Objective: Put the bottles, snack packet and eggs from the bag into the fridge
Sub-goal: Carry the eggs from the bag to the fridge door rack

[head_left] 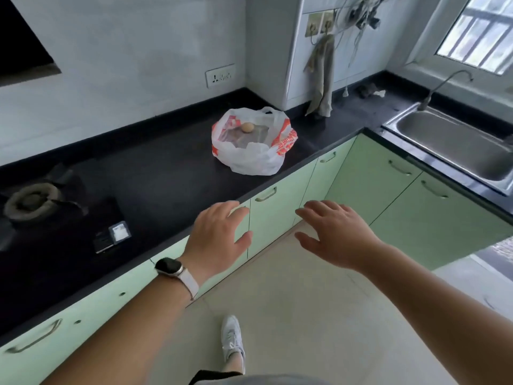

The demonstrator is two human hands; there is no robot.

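A: Far left, on the black counter [155,173]. What sits there?
B: 1 gas burner [30,202] with a grey ring, at the left edge. Right of it, near the counter's front edge, 1 small dark flat item [112,236] with a pale label. Too blurred to name.
A: The person's left hand [219,234]?
B: Palm down, over the counter's front edge and the green cabinet doors [273,218]. Fingers spread and loose, thumb out, gripping nothing. Dark-faced watch [169,266] on a white strap at the wrist.
A: The bag?
B: White plastic bag [251,159] with orange print, on the counter beyond both hands and well apart from them, mouth open upward. 1 egg [247,127] shows inside, toward the back. Something dark and flat lies under the egg; cannot tell what. Low in view, 1 white shoe [232,340] on the pale floor.
A: Right hand [336,234]?
B: Palm down, level with the left, above the floor in front of the cabinets. Fingers apart and relaxed, holding nothing. The 2 hands are near each other, not touching.
A: Further right?
B: Grey cloth [322,76] hangs on the wall, behind and right of the bag. Steel sink [455,145] with a curved tap [444,84] on the right run of counter, and a barred window [477,31] above it
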